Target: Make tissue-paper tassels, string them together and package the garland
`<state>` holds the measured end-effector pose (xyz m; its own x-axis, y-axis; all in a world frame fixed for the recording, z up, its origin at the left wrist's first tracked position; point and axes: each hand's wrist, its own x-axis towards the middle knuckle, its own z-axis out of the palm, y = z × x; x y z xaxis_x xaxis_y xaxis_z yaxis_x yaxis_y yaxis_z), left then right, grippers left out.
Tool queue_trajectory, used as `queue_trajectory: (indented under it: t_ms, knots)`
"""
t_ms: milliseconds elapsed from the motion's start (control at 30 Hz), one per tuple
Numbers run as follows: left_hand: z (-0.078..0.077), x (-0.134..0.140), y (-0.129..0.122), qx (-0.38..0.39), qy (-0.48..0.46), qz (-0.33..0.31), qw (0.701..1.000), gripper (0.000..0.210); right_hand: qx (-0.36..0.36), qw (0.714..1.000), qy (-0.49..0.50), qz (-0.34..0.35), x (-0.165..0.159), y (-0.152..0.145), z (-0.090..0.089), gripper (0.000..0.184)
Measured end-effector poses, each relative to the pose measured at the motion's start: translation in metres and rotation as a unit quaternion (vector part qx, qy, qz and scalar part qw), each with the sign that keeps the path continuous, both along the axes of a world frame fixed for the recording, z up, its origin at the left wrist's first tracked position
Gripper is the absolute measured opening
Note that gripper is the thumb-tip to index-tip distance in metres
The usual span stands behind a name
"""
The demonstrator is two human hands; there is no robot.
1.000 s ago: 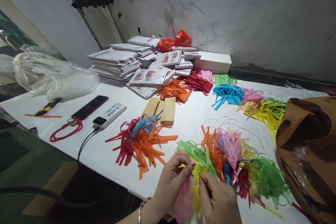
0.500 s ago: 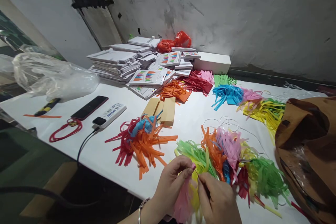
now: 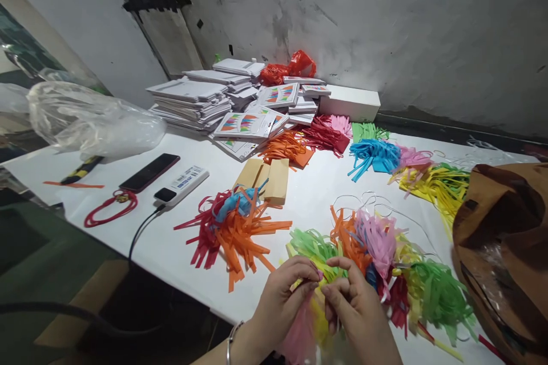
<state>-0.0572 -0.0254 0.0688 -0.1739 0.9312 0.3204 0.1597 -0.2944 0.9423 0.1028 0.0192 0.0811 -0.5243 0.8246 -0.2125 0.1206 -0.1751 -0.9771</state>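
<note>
My left hand, a bracelet at its wrist, pinches the twisted top of a pink paper tassel at the table's front edge. The strips hang down below my fingers. Close to that top is my right hand, its index finger lifted and its thumb bent in against the other fingers. What lies in that pinch is too small to make out. Behind both hands are green tassels and yellow strips. A garland of orange, pink, dark red and green tassels lies to the right, with thin white string beyond it.
Orange, red and blue tassels lie left of my hands. A phone and a white power bank with a cable are farther left. Stacked white packages stand at the back. A brown bag borders the right side.
My right hand has opened its index finger upward and turned slightly, still near the pink tassel's top. My left hand keeps its pinch. The view has shifted slightly.
</note>
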Motion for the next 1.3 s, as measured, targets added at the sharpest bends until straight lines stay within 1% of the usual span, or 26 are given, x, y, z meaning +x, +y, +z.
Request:
queue_trajectory:
  t_ms: [67,233,367,467,533,667,767,867,933,1067,1200,1300]
  knots:
    - [0.001,-0.001,0.000,0.015,0.001,-0.006,1.000,0.017,-0.065,0.996,0.049,0.034,0.000,0.002,0.000,0.051]
    - [0.005,-0.002,-0.001,0.033,0.000,0.014,0.999,0.015,-0.118,0.988,0.077,0.061,-0.002,0.003,0.003,0.056]
    - [0.004,-0.004,-0.001,0.049,0.026,-0.027,0.998,0.017,-0.188,0.971,0.128,0.070,-0.007,0.005,0.002,0.066]
    - [0.003,-0.007,0.000,0.065,0.046,-0.040,0.996,0.018,-0.233,0.957,0.161,0.068,-0.011,0.007,-0.001,0.071]
    - [0.003,-0.010,0.000,0.069,0.053,-0.046,0.995,0.019,-0.230,0.958,0.159,0.057,-0.013,0.008,-0.002,0.072]
    - [0.005,-0.014,-0.002,0.057,0.057,-0.050,0.996,0.019,-0.197,0.974,0.102,0.055,-0.012,0.010,-0.003,0.069]
    - [0.004,-0.014,-0.003,0.055,0.063,-0.047,0.995,0.019,-0.202,0.974,0.079,0.060,-0.010,0.011,-0.002,0.071]
    - [0.001,-0.013,-0.003,0.059,0.069,-0.046,0.995,0.019,-0.216,0.971,0.079,0.058,-0.010,0.012,0.001,0.072]
    - [0.000,-0.013,-0.002,0.059,0.075,-0.053,0.994,0.019,-0.228,0.967,0.096,0.058,-0.011,0.011,0.002,0.075]
    - [0.004,-0.017,-0.001,0.059,0.094,-0.065,0.992,0.019,-0.227,0.963,0.135,0.056,-0.014,0.009,0.002,0.075]
    - [0.009,-0.020,-0.002,0.069,0.090,-0.065,0.991,0.020,-0.207,0.969,0.118,0.059,-0.015,0.007,-0.002,0.073]
    - [0.011,-0.020,-0.004,0.054,0.069,-0.063,0.994,0.018,-0.220,0.969,0.102,0.053,-0.015,0.006,-0.003,0.073]
